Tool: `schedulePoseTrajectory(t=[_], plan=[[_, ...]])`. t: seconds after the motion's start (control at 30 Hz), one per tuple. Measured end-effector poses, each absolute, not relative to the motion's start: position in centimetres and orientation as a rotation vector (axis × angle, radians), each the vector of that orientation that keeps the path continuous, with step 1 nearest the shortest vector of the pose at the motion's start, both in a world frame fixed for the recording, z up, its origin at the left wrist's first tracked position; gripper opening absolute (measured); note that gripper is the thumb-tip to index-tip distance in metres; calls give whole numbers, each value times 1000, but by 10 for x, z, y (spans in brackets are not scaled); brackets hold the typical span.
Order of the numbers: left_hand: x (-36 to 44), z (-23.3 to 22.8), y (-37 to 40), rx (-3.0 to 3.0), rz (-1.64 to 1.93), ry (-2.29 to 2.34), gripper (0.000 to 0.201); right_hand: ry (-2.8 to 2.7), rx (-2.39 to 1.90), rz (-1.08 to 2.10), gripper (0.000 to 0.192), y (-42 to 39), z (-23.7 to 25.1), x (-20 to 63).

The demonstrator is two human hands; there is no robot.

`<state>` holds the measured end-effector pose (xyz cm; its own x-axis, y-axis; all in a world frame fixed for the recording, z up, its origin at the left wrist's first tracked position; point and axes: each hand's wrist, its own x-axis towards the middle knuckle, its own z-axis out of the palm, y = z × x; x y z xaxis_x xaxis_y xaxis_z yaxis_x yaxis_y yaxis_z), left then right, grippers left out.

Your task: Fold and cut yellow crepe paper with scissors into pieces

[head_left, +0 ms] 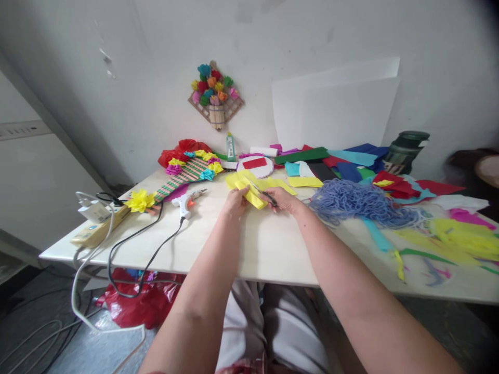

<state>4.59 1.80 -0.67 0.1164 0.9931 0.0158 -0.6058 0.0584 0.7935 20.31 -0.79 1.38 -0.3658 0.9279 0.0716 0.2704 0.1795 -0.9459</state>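
Yellow crepe paper [254, 197] is pinched in my left hand [235, 201] just above the table. My right hand [285, 199] is closed around the dark handles of a pair of scissors [268, 198]. The scissors' blades point up and to the left, lying across the yellow paper; whether they are cutting into it I cannot tell. More yellow paper [278, 183] spreads behind my hands. Just beyond sits a white round disc [265, 170] with a red strip [254, 163] on it.
To the left lie a white glue gun [183, 204] with its cord, a power strip [99, 228], and a striped fan-shaped piece [183, 176] with paper flowers. A blue yarn heap [351, 200], coloured paper scraps [460, 236] and a dark jar [406, 151] are on the right.
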Motion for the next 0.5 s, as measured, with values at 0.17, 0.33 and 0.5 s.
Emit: schedulePoseTrajectory(t=[0.17,0.33,0.5], plan=[[46,-6,17,746,1356,664,26,-1752,-1107,1221,35,-5,11,203],[46,-4,16,737,1353,676,27,-1741,-1091,1222,33,-2,9,202],[45,-5,17,741,1352,668,28,-1758,-1077,1206,31,1,6,202]])
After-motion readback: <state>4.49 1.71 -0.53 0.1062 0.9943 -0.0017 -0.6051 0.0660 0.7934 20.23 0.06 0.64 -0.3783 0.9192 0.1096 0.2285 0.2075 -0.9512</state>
